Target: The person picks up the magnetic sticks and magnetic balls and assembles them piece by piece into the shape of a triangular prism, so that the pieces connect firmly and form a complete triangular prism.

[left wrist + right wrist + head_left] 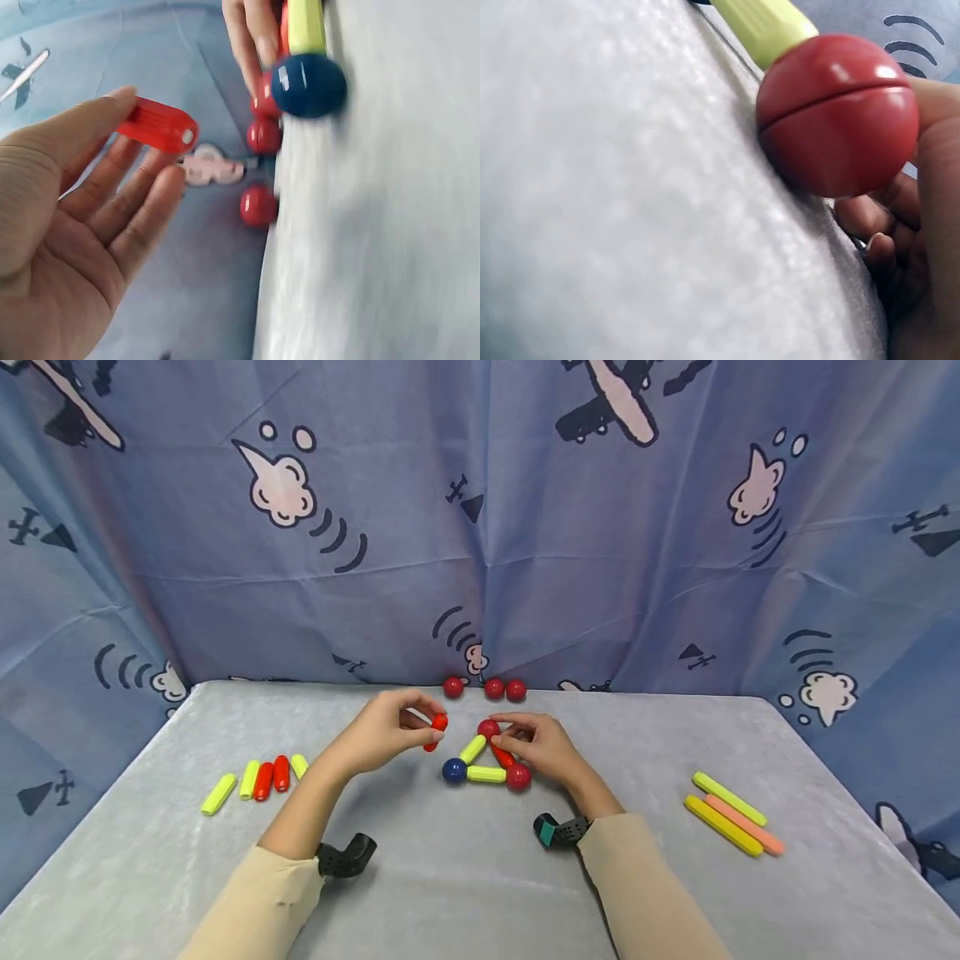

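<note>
Blue printed cloth (540, 568) hangs behind a pale table (450, 885). I record one red rod (438, 723) pinched in the left hand (382, 731), to the right hand's (543, 747) left. I find the right hand grasping a triangle (486, 774) of rods and balls by its far red ball (487, 727). Beyond both hands sit three loose red balls (494, 688); left of the left hand, five short rods (263, 782); well right of the right hand, three longer sticks (742, 824).

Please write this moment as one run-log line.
left hand: holds red rod, raised | right hand: touches far red ball of triangle | triangle: three rods, three balls | spare red balls: three, back edge
</note>
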Available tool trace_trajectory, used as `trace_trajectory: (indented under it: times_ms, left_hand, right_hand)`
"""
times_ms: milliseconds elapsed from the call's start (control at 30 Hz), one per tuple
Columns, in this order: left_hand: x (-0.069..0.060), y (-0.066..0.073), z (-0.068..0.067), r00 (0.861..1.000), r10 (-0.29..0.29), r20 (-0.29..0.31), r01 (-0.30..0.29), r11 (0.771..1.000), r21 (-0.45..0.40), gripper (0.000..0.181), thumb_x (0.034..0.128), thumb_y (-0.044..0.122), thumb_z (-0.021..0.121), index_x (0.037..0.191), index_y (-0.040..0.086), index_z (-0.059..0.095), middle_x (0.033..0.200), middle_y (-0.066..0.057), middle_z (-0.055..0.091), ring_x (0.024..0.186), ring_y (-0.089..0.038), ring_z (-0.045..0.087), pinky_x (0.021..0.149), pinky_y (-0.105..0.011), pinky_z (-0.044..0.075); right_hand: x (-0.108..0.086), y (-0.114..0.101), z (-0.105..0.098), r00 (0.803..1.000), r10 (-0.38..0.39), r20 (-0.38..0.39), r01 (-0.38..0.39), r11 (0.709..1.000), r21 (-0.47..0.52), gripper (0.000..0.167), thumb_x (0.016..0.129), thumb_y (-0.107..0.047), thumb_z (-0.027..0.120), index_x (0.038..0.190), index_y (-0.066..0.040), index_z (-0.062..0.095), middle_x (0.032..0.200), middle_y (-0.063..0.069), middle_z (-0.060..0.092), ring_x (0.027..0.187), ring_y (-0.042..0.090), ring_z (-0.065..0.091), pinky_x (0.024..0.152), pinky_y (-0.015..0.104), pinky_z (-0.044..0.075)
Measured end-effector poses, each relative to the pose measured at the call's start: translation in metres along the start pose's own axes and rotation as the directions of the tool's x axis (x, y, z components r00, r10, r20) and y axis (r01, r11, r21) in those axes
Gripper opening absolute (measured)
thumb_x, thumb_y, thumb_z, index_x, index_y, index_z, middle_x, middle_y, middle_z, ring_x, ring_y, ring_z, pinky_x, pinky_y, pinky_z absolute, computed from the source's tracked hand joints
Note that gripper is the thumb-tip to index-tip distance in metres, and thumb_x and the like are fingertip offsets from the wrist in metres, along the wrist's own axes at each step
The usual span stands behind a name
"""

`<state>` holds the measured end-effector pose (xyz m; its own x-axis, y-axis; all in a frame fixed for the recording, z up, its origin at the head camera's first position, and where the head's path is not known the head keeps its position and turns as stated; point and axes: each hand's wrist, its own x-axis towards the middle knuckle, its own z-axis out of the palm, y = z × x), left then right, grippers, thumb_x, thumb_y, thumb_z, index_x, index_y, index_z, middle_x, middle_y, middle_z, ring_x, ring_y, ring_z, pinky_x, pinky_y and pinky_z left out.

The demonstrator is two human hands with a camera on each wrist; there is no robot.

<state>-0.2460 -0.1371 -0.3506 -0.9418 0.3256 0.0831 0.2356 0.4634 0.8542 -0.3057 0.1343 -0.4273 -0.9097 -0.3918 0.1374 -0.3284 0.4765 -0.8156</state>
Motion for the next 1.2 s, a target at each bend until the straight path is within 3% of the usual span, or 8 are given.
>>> trace_trajectory:
  times_ms: [233, 333, 633, 767, 900, 1000, 1200]
  left_hand:
    - [0.010, -0.004, 0.018, 0.999, 0.052, 0.012, -0.050, 0.993, -0.105, 0.026, 0.0902, 0.009, 0.075, 0.115, 0.005, 0.067, 0.113, -0.012, 0.072, 0.097, -0.020, 0.074, 0.085, -0.032, 0.060]
    - [0.012, -0.007, 0.022, 0.999, 0.048, 0.005, -0.047, 0.992, -0.115, 0.025, 0.0892, 0.008, 0.076, 0.113, 0.005, 0.067, 0.111, -0.013, 0.072, 0.097, -0.021, 0.073, 0.084, -0.032, 0.060]
    - [0.017, -0.017, 0.038, 0.995, 0.068, 0.079, -0.059, 0.991, -0.117, 0.026, 0.0860, 0.004, 0.078, 0.110, 0.002, 0.067, 0.106, -0.013, 0.071, 0.094, -0.018, 0.069, 0.086, -0.030, 0.059]
    - [0.015, -0.020, 0.039, 0.988, 0.069, 0.137, -0.073, 0.997, 0.022, 0.033, 0.0821, 0.006, 0.082, 0.112, 0.006, 0.068, 0.104, -0.008, 0.072, 0.097, -0.017, 0.068, 0.088, -0.032, 0.059]
    - [0.014, -0.024, 0.040, 0.981, 0.063, 0.185, -0.093, 0.983, 0.158, 0.028, 0.0814, 0.012, 0.083, 0.105, 0.010, 0.069, 0.098, -0.001, 0.072, 0.096, -0.014, 0.068, 0.086, -0.031, 0.056]
    - [0.015, -0.028, 0.040, 0.985, 0.065, 0.158, -0.090, 0.984, 0.154, 0.023, 0.0825, 0.011, 0.082, 0.101, 0.011, 0.069, 0.096, -0.001, 0.071, 0.095, -0.014, 0.067, 0.087, -0.033, 0.056]
    - [0.016, -0.036, 0.039, 0.999, 0.023, 0.042, -0.028, 0.992, 0.121, 0.021, 0.0853, 0.011, 0.079, 0.105, 0.007, 0.072, 0.102, -0.005, 0.075, 0.098, -0.018, 0.071, 0.089, -0.035, 0.057]
  right_hand:
    - [-0.001, -0.001, 0.000, 1.000, 0.007, 0.000, -0.007, 1.000, 0.000, 0.037, 0.093, -0.025, 0.073, 0.128, -0.016, 0.071, 0.103, 0.010, 0.075, 0.080, 0.017, 0.061, 0.071, 0.027, 0.052]
    - [0.000, -0.001, 0.001, 1.000, 0.013, -0.007, -0.013, 1.000, -0.005, 0.036, 0.093, -0.025, 0.073, 0.128, -0.016, 0.071, 0.103, 0.011, 0.074, 0.078, 0.018, 0.061, 0.068, 0.027, 0.052]
    - [0.001, 0.000, -0.001, 1.000, 0.017, -0.003, -0.017, 1.000, 0.005, 0.036, 0.092, -0.025, 0.074, 0.127, -0.015, 0.071, 0.100, 0.011, 0.075, 0.072, 0.019, 0.060, 0.063, 0.026, 0.052]
    - [0.000, 0.000, 0.000, 1.000, 0.002, -0.001, -0.002, 1.000, -0.016, 0.036, 0.093, -0.026, 0.073, 0.128, -0.016, 0.071, 0.103, 0.010, 0.073, 0.077, 0.019, 0.058, 0.067, 0.025, 0.050]
    - [0.000, -0.001, 0.000, 0.999, -0.034, 0.002, 0.034, 0.999, -0.037, 0.038, 0.094, -0.024, 0.071, 0.131, -0.015, 0.069, 0.120, 0.010, 0.070, 0.089, 0.020, 0.058, 0.078, 0.027, 0.049]
    - [-0.001, -0.002, -0.001, 0.999, -0.034, 0.009, 0.034, 0.999, -0.025, 0.038, 0.093, -0.021, 0.071, 0.131, -0.013, 0.069, 0.128, 0.010, 0.069, 0.095, 0.022, 0.060, 0.083, 0.028, 0.051]
    - [-0.001, -0.002, -0.002, 1.000, 0.010, -0.025, -0.012, 0.999, -0.049, 0.033, 0.094, -0.023, 0.070, 0.126, -0.013, 0.070, 0.124, 0.008, 0.071, 0.095, 0.021, 0.059, 0.083, 0.028, 0.048]
